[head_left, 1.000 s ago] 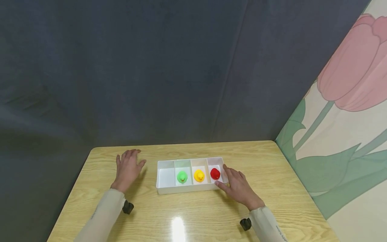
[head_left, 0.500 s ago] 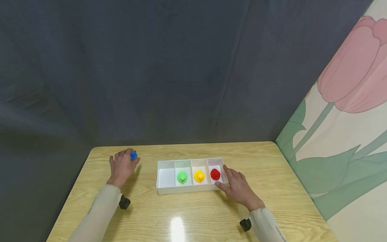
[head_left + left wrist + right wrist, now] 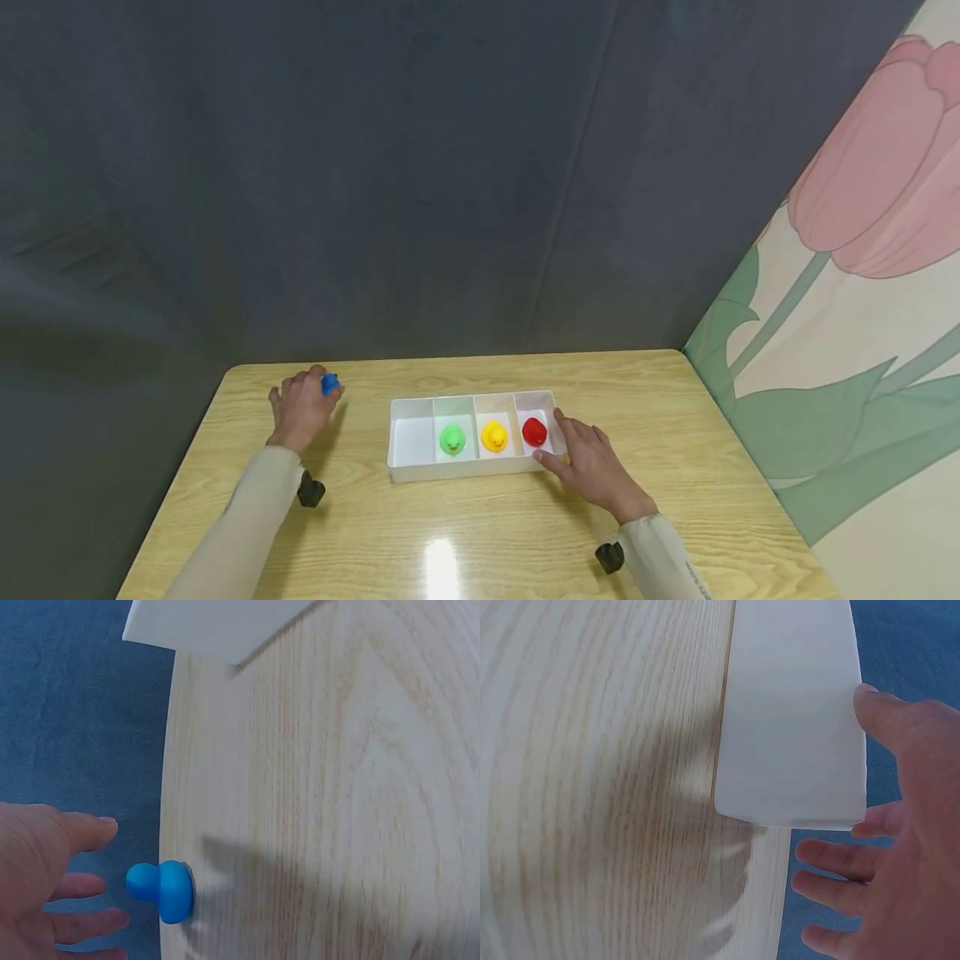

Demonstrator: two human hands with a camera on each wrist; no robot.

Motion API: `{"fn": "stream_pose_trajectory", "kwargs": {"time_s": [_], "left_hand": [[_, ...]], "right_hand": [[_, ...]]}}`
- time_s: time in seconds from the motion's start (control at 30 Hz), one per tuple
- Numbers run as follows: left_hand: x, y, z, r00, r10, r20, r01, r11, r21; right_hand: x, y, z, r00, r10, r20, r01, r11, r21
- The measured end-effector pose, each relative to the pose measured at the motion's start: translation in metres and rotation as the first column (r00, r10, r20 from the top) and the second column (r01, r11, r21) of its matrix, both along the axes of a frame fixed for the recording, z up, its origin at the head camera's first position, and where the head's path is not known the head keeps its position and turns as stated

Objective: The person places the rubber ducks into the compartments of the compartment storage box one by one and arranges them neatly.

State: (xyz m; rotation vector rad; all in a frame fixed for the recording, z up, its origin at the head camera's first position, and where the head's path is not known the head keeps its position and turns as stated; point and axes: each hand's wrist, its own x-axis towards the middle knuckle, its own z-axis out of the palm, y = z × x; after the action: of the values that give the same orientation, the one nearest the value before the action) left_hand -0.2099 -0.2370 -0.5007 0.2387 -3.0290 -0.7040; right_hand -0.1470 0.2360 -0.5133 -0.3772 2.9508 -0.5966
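A small blue rubber duck (image 3: 330,383) stands near the table's far left edge. My left hand (image 3: 300,408) is over and beside it. In the left wrist view the fingers (image 3: 82,832) are spread and apart from the blue duck (image 3: 169,891), which rests on the wood. My right hand (image 3: 596,468) rests against the right end of a white divided tray (image 3: 442,471), thumb at the front rim and index finger along the end wall. The tray holds a green duck (image 3: 452,439), a yellow duck (image 3: 494,436) and a red figure (image 3: 534,432), each in its own compartment.
The wooden table (image 3: 360,533) ends at the back against a dark blue-grey curtain (image 3: 420,208). On the right stands a wall panel with a tulip print (image 3: 870,167). Each wrist wears a small black camera (image 3: 311,490).
My left hand has drawn back slightly to the left, and the blue duck, hidden earlier, now shows beside the thumb. The right hand and the tray have kept still.
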Motion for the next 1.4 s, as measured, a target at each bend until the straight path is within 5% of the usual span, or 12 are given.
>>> {"fn": "stream_pose_trajectory", "kwargs": {"time_s": [0.63,1.4], "left_hand": [[-0.013,-0.007,-0.008,0.994,0.011,0.109,-0.009,1.000,-0.025],[-0.029,-0.017,-0.009,0.989,0.024,0.143,-0.012,0.996,-0.086]], "right_hand": [[0.001,0.002,0.000,1.000,-0.007,0.008,0.007,1.000,-0.016],[0.002,0.001,0.000,1.000,-0.007,0.009,0.007,0.999,-0.039]]}}
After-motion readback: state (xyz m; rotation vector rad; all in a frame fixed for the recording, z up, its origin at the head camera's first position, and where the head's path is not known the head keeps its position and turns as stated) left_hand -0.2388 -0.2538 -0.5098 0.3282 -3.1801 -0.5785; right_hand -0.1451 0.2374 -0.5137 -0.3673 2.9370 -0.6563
